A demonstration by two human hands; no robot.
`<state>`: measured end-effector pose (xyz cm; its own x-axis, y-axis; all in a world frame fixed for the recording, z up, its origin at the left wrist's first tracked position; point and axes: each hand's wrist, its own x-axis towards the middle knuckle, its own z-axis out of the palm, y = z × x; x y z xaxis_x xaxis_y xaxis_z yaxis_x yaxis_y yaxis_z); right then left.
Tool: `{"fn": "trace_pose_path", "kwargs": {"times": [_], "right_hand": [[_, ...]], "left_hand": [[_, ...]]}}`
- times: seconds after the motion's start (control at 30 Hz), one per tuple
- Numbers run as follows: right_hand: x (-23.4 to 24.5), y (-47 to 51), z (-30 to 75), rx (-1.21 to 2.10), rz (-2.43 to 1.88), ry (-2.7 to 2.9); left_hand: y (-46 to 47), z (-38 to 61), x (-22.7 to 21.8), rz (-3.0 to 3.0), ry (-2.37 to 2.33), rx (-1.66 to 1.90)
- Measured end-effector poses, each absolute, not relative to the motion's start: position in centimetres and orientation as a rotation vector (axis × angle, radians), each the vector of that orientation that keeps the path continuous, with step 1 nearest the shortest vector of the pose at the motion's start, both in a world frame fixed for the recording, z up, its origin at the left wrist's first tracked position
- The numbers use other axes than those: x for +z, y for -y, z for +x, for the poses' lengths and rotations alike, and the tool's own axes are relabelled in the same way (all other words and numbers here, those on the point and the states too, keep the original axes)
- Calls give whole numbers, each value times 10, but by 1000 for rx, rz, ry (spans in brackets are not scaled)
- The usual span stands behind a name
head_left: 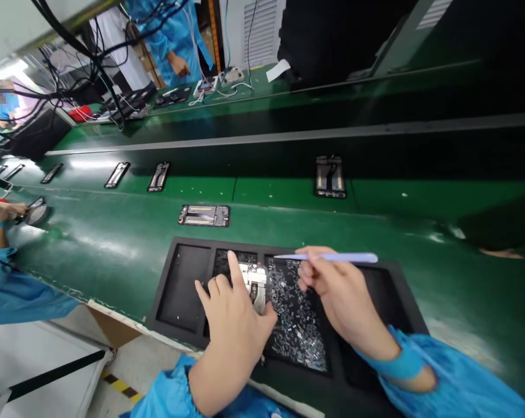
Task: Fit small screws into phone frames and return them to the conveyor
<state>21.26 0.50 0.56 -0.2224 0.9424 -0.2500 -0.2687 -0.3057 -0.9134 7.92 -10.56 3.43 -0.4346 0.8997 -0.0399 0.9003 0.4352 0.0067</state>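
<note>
My left hand [232, 331] lies over the black foam tray [182, 290], with a silver metal phone part [254, 284] held between its index finger and thumb. My right hand [341, 296] grips a pale lilac pair of tweezers [336, 257] whose tip points left, above the tray. Under that hand, a tray compartment holds a heap of tiny metallic parts [295, 316]. The left compartment of the tray shows bare black foam. Part of the silver piece is hidden by my fingers.
A green conveyor belt [92, 238] carries several phone frames, one [204, 215] just beyond the tray. A co-worker's hand [5, 212] works at the left, and another person's hand [178, 65] is at the far bench among hanging cables [83, 64]. A cardboard box [112, 326] sits below the belt edge.
</note>
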Motion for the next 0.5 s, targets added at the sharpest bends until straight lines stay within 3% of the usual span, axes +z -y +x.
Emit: {"fn": "trace_pose_path", "kwargs": {"times": [0.2, 0.37, 0.5], "right_hand": [[-9, 11, 204, 1627, -1136, 1288], [-14, 6, 201, 1577, -1208, 1395], [-11, 5, 200, 1566, -1248, 1442]], "left_hand": [[69, 19, 56, 1985, -2144, -247], [8, -32, 53, 2428, -1295, 73], [-16, -38, 31, 2439, -1064, 149]]}}
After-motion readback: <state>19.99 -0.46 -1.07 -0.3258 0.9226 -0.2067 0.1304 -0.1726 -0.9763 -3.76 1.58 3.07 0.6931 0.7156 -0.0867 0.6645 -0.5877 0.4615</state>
